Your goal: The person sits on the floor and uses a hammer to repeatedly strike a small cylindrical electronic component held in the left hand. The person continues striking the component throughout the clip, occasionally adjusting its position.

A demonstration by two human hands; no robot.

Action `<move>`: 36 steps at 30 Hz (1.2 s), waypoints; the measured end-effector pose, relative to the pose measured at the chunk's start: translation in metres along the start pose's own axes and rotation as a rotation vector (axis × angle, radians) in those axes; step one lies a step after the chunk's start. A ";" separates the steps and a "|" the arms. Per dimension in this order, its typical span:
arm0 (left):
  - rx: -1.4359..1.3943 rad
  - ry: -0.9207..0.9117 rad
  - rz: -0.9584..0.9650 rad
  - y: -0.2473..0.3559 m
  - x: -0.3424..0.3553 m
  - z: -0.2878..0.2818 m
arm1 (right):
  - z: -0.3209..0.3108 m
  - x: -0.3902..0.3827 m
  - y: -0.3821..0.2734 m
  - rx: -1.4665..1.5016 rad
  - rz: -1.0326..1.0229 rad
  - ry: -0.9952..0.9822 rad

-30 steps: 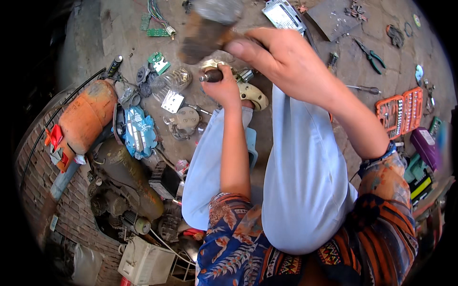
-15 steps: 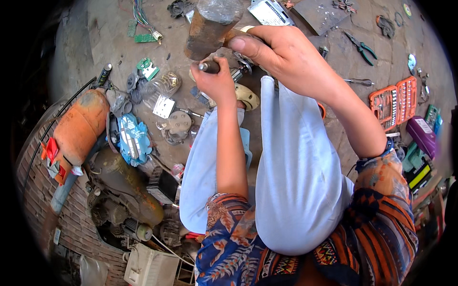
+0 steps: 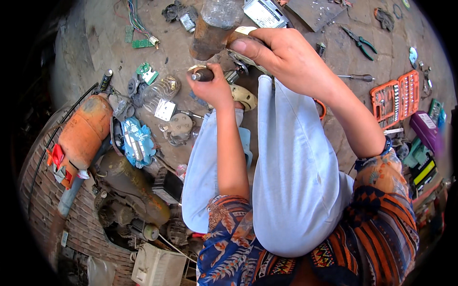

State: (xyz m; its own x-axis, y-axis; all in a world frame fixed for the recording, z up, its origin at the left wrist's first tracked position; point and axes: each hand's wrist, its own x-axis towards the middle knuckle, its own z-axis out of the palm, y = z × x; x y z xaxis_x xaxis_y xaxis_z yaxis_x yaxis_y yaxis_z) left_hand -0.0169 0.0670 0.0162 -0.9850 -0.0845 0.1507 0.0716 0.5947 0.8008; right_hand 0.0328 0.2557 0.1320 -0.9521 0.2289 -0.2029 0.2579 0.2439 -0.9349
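1. 2 bare hands are at work near the upper middle of the view, over the grey, dusty floor [image 3: 107, 43].
2. Right hand [image 3: 286, 52]: its fingers are closed around the brown wooden handle of a heavy hammer with a rusty, block-shaped metal head [image 3: 208, 40]. The thumb lies along the handle.
3. Left hand [image 3: 214, 90]: it is folded firmly around a dark brown, rod-shaped tool with a grey metal end [image 3: 204, 75]. This end points out from the fist, free of the fingers.
4. The hammer head is near the rod's end, and a gap shows between these 2 things. The rod's other end is hidden by the left hand, so I cannot tell what it touches.
5. Just beside the left fist, on the person's right, is a grey, ribbed metal part [image 3: 232, 76].
6. In my judgement, a striking step is in hand, with the rod as the struck tool. A next blow would call for a steady left grip, and for the hammer face to meet the metal end squarely, away from the fingers.
7. Well apart, on the right, lie dark pliers with teal handles [image 3: 361, 43] and an open orange plastic tool case [image 3: 395, 97].
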 end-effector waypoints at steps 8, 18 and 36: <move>0.032 0.061 0.108 -0.013 0.000 0.000 | 0.005 0.002 -0.006 -0.028 0.022 -0.030; -0.108 -0.012 -0.036 -0.020 -0.001 0.000 | 0.030 0.009 -0.037 -0.429 -0.175 -0.154; -0.212 0.087 -0.193 -0.021 -0.006 -0.017 | -0.002 0.000 -0.020 -0.034 -0.020 0.037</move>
State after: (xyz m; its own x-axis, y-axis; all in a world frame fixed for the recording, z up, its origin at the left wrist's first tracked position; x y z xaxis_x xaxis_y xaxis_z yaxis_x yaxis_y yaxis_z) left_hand -0.0093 0.0413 0.0086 -0.9670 -0.2536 0.0259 -0.0754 0.3817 0.9212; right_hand 0.0279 0.2523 0.1515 -0.9506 0.2579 -0.1728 0.2448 0.2806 -0.9281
